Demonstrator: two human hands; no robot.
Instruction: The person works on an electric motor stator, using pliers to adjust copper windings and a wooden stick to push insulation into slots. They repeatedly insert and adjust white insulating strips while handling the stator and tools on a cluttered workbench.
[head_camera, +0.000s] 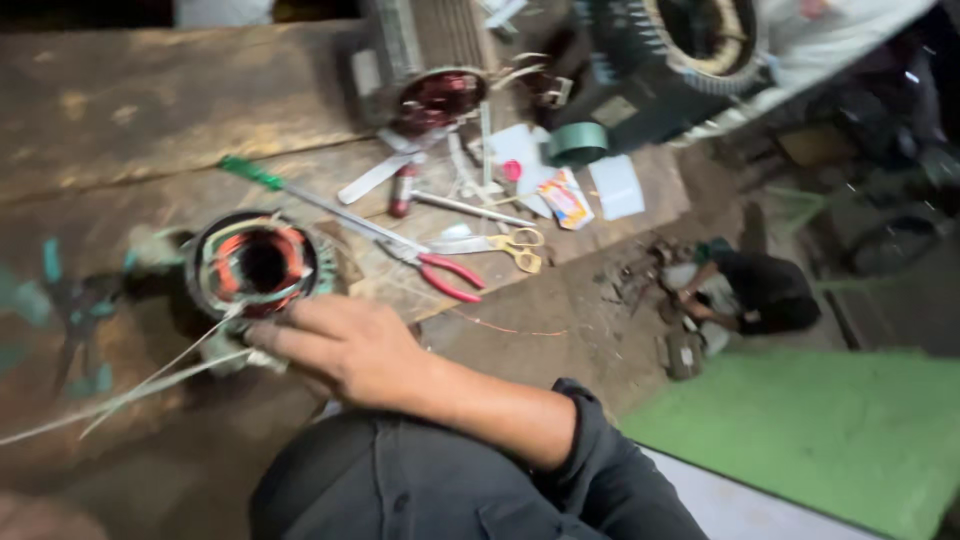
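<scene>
Only 1 of the hands shows clearly: the right hand (345, 345) reaches across from a dark sleeve (590, 440) and rests palm down at the lower edge of a small motor stator (262, 265). Its fingers are loosely spread and curled over the pale cords (150, 380) that trail from the stator toward the lower left; whether they actually pinch a cord I cannot tell, since the picture is blurred there. The left hand is out of view.

The stator sits on the wooden bench (150, 110), left of centre, its round opening facing up with copper-coloured windings around the bore. Just right of it lie red-handled pliers (440, 272), and beside those a pair of yellow-handled scissors (505, 245). A long screwdriver with a green handle (255, 173) lies slanted above the stator, its shaft running toward the pliers. Farther up the bench stands a second, larger stator (440, 100) with dark red windings, with a roll of green tape (577, 142) to its right and some white paper scraps (615, 187) near it. A big motor housing (690, 50) fills the upper right.

Down on the floor, well apart from the bench, another person (750, 290) in dark clothes crouches beside a green mat (820, 430).
</scene>
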